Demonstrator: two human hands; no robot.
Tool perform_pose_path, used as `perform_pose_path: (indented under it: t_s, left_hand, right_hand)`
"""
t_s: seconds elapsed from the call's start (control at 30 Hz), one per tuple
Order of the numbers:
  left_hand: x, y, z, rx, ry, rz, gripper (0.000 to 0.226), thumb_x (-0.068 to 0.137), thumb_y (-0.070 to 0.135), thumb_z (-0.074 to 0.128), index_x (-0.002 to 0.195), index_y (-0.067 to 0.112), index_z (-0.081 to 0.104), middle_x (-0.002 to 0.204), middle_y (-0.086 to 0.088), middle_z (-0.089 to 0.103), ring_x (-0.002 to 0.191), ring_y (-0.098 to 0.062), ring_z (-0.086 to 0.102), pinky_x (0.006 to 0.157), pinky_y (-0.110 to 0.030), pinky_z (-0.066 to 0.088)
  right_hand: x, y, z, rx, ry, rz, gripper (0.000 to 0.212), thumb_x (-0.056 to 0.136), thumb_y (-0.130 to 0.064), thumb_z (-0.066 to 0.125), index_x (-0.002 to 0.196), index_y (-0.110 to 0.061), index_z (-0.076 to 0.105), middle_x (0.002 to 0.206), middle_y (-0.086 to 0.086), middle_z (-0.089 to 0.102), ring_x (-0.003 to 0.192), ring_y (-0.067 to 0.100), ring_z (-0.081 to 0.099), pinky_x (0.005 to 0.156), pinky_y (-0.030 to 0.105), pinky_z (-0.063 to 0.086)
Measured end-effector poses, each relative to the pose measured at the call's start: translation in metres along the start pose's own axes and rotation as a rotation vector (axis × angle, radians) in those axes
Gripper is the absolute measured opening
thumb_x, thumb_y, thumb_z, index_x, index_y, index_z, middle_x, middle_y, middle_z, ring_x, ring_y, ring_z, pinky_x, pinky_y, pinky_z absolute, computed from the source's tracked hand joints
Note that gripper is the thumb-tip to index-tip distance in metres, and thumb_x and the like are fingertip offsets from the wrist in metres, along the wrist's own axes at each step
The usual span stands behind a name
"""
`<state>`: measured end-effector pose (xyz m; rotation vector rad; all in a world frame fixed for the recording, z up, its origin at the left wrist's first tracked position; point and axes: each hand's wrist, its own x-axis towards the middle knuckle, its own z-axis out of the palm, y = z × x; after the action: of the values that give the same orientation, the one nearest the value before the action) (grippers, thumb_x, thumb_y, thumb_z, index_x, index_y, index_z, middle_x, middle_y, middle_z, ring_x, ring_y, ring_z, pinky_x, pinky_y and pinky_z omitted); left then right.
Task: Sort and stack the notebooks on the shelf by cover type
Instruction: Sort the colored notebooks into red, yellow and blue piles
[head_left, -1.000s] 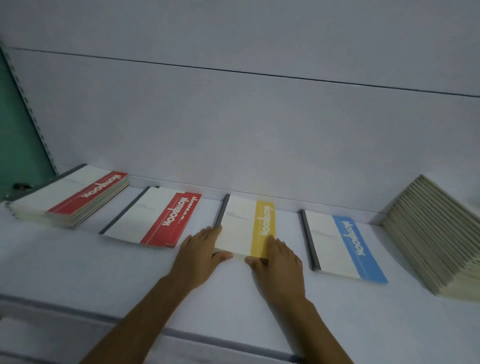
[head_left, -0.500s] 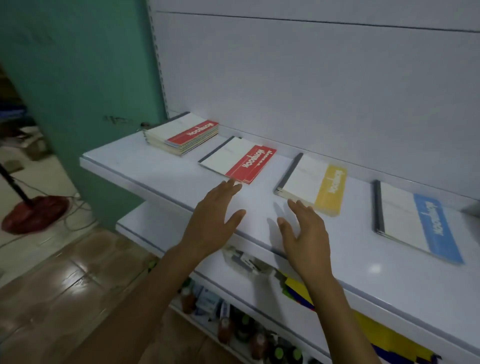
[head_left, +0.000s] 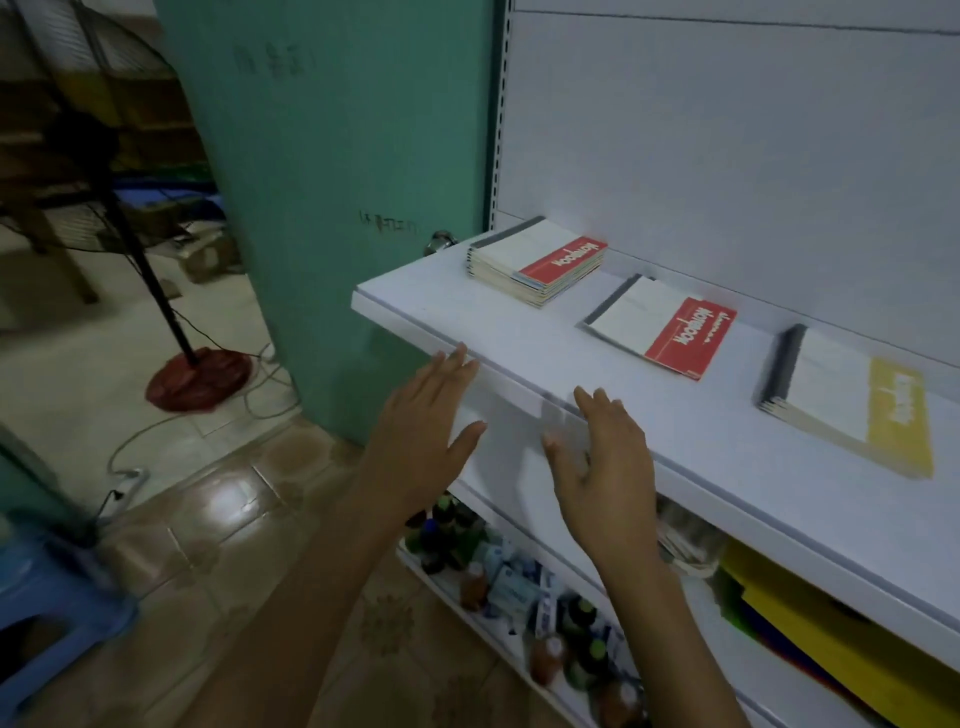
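On the white shelf (head_left: 519, 348) lie a stack of red-banded notebooks (head_left: 540, 262) at the far left, a smaller pile of red-banded notebooks (head_left: 660, 325) beside it, and a yellow-banded notebook (head_left: 852, 405) further right. My left hand (head_left: 426, 431) hovers with fingers spread in front of the shelf's front edge, holding nothing. My right hand (head_left: 597, 457) is also spread and empty, its fingertips over the shelf's front edge. Both hands are well short of the notebooks.
A green door (head_left: 332, 182) stands left of the shelf. A floor fan (head_left: 119, 208) with a red base and cables is on the tiled floor. Lower shelves hold small bottles (head_left: 524, 582) and coloured paper (head_left: 810, 623). A blue stool (head_left: 47, 597) sits at bottom left.
Both hands have drawn back from the yellow-banded notebook to the shelf's front edge. The view has swung left and back, so the blue-banded notebook and the right-hand stack are out of view.
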<state>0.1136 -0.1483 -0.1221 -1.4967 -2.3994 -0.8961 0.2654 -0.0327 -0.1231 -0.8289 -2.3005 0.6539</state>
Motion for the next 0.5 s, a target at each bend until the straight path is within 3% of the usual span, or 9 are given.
perform_pose_path:
  t_s: [0.1, 0.27, 0.5]
  left_hand:
    - [-0.002, -0.042, -0.02, 0.018, 0.012, 0.003, 0.06, 0.093, 0.037, 0.046, 0.146, 0.013, 0.031, 0.155, -0.003, 0.024, 0.144, -0.022, 0.021, 0.113, -0.049, 0.027]
    - [0.003, -0.102, -0.04, 0.04, -0.008, 0.054, 0.062, 0.096, 0.032, 0.051, 0.148, 0.014, 0.024, 0.157, -0.002, 0.02, 0.145, -0.017, 0.013, 0.114, -0.041, 0.018]
    - [0.036, -0.144, -0.035, -0.005, -0.087, 0.1, 0.071, 0.095, 0.038, 0.05, 0.151, 0.019, 0.01, 0.158, 0.006, 0.011, 0.143, -0.006, 0.004, 0.114, -0.033, 0.013]
  right_hand:
    - [0.006, -0.033, 0.035, -0.011, -0.014, -0.008, 0.055, 0.095, -0.035, 0.054, 0.144, -0.017, 0.038, 0.154, 0.007, 0.029, 0.144, 0.023, 0.021, 0.117, 0.033, 0.011]
    - [0.017, -0.076, 0.082, -0.011, 0.006, 0.02, 0.056, 0.094, -0.034, 0.055, 0.144, -0.013, 0.039, 0.154, 0.01, 0.03, 0.144, 0.023, 0.021, 0.118, 0.037, 0.016]
    - [0.044, -0.085, 0.097, -0.094, 0.067, 0.132, 0.057, 0.094, -0.033, 0.057, 0.144, -0.016, 0.037, 0.153, 0.011, 0.032, 0.143, 0.025, 0.023, 0.117, 0.04, 0.019]
